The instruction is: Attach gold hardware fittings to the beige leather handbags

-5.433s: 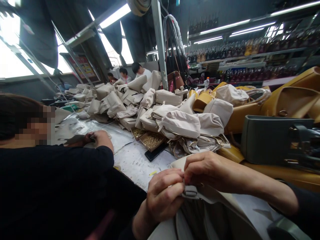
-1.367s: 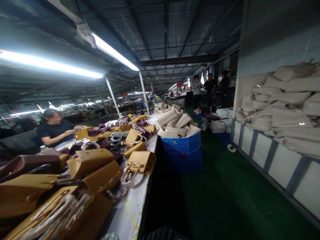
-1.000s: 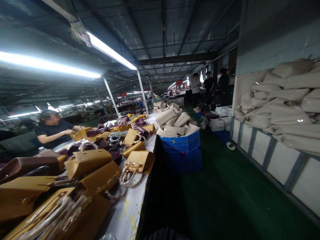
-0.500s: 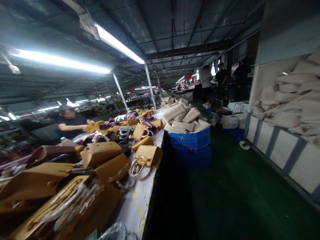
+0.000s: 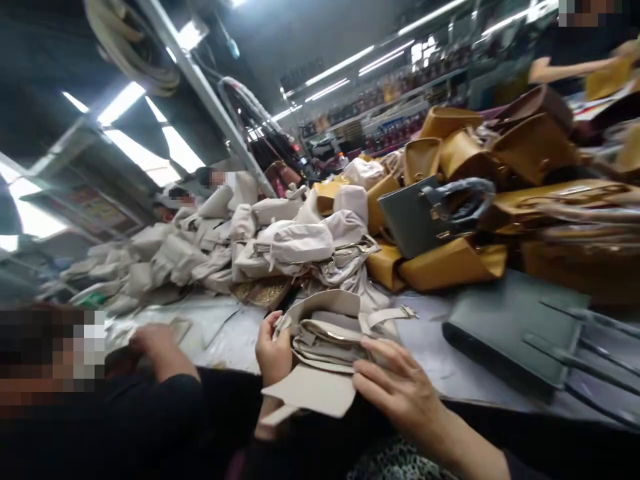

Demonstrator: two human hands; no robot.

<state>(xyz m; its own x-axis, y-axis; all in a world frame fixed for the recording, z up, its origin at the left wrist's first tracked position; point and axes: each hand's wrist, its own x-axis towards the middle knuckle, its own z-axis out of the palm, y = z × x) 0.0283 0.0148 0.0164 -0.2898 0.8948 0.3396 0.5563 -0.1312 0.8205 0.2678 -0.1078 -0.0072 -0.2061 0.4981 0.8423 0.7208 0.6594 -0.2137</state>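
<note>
A cream handbag [image 5: 315, 393] is held between my two hands at the front edge of the table. Its flap hangs down toward me, and a strap with a buckle sticks out to the right. My left hand [image 5: 274, 357] is closed on the bag's left side, thumb up. On the bag's right side rests my right hand [image 5: 395, 380], its fingers pressed along the edge. Right of my hands lies a dark green handbag [image 5: 510, 340], blurred by motion. Just behind the held bag is a pile of cream bags [image 5: 295, 240].
At my left a co-worker's hand [image 5: 155, 347] works over the table [image 5: 235, 340]. Mustard handbags [image 5: 465, 267] and a grey-green handbag [image 5: 410, 217] are heaped at the right. Another person's arm [image 5: 570, 70] reaches in at the far right. A metal post [image 5: 215, 100] rises behind the pile.
The view has swung from the aisle and the long table of bags to the table's front edge. Both my hands and the cream handbag in them have come into view.
</note>
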